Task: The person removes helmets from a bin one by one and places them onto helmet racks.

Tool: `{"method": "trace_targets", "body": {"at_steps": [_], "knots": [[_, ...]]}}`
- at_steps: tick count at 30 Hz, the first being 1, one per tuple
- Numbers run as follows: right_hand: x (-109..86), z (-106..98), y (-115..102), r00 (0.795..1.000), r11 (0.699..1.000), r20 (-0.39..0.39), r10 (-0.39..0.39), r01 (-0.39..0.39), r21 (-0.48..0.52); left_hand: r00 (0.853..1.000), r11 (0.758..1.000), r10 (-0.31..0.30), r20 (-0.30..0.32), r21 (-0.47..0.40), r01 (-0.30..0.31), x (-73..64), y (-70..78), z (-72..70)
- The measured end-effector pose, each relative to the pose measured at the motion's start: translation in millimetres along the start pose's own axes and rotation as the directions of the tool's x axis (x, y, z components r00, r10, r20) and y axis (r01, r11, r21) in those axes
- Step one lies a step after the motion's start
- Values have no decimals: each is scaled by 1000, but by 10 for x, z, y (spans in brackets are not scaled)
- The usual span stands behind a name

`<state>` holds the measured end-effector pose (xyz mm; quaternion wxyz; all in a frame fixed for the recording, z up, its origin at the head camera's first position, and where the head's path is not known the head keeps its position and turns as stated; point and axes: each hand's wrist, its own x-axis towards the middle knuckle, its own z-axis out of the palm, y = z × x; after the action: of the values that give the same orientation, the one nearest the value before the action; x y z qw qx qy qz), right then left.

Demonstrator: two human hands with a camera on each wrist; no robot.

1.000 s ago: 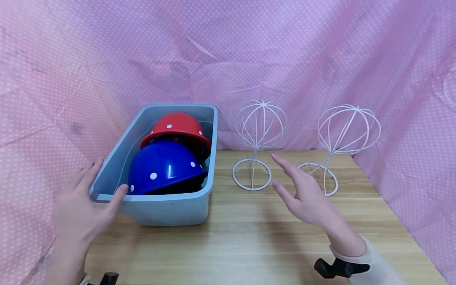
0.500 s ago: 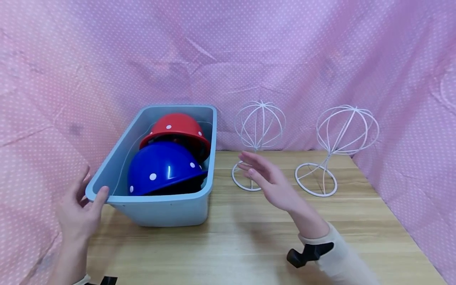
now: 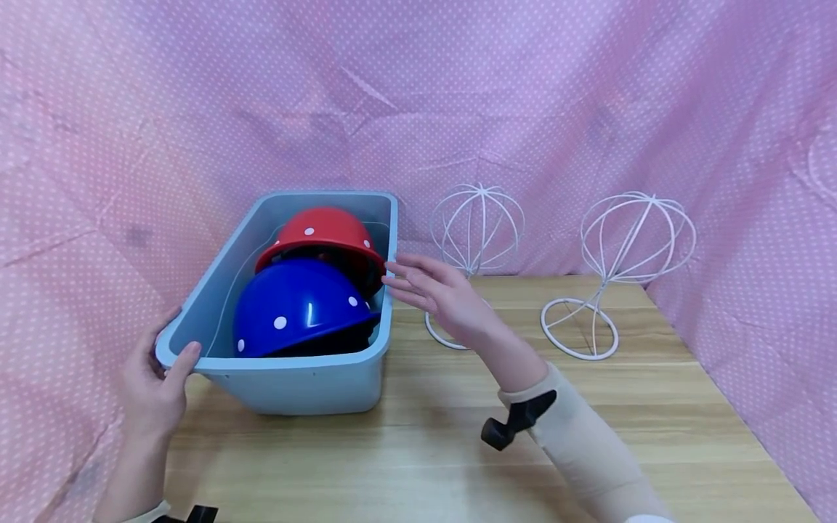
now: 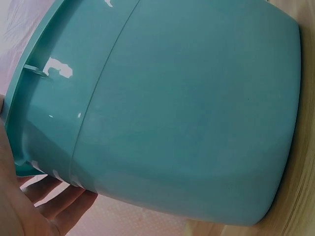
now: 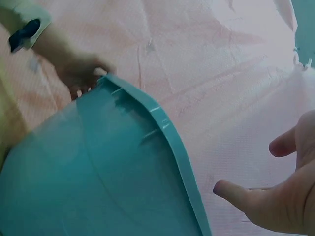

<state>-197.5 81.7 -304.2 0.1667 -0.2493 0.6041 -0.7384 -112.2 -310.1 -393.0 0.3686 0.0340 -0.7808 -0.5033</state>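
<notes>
A grey-blue plastic bin (image 3: 294, 388) stands on the table's left side, holding a blue hard hat (image 3: 307, 301) and a red hard hat (image 3: 327, 229), both with white dots. The blue one lies tilted in front of the red one. My left hand (image 3: 155, 388) grips the bin's near left corner, thumb on the rim and fingers beneath it; the left wrist view shows these fingers (image 4: 64, 199) against the outer wall. My right hand (image 3: 447, 294) is beside the bin's right rim with fingers extended, its fingertips at the rim. Whether they touch it, I cannot tell.
Two white wire hat stands, one at the middle (image 3: 482, 225) and one farther right (image 3: 637, 240), stand on the wooden table (image 3: 431, 450). My right hand partly hides the middle stand's base. A pink dotted curtain (image 3: 523, 87) encloses the back and sides.
My right hand has moved left from beside the stands to the bin's right rim. My left hand has closed around the near left corner. The hard hats look unmoved.
</notes>
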Motion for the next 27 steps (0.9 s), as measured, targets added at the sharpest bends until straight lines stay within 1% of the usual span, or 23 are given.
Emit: {"method": "trace_targets", "body": {"at_steps": [2,4,5,8,10,12,13,15,19,22,24,27], "knots": [[133,47,-7,997,988,-6,72,-71,135,1000,1000,-1,1,-7,1,7,-16,8],[268,104,-5,989,960,-23,143,-133,248,1000,1000,4,-3,-22,-4,7,-28,18],[336,131,-1,984,944,-29,176,-161,289,1000,1000,8,-9,-30,-9,8,-40,24],[538,218,20,963,881,-50,265,-221,418,999,998,28,-23,-48,-29,7,-64,42],[663,270,45,946,826,-62,317,-243,509,999,997,37,-27,-61,-38,4,-75,50],[775,320,77,933,770,-70,352,-246,588,999,997,40,-29,-71,-42,0,-83,51],[825,345,94,929,748,-75,363,-242,618,999,996,38,-30,-79,-40,-3,-85,50],[913,394,129,920,715,-87,382,-235,658,999,996,32,-34,-88,-35,-6,-95,48],[1061,483,178,900,663,-117,419,-215,717,999,995,33,-31,-94,-36,5,-101,46],[1160,530,199,886,622,-143,441,-188,760,998,993,51,-25,-105,-54,22,-109,50],[1219,551,214,878,606,-163,450,-166,778,998,991,64,-27,-113,-66,33,-121,53],[1291,565,247,866,594,-186,464,-149,790,997,990,76,-31,-117,-79,42,-141,58]]}}
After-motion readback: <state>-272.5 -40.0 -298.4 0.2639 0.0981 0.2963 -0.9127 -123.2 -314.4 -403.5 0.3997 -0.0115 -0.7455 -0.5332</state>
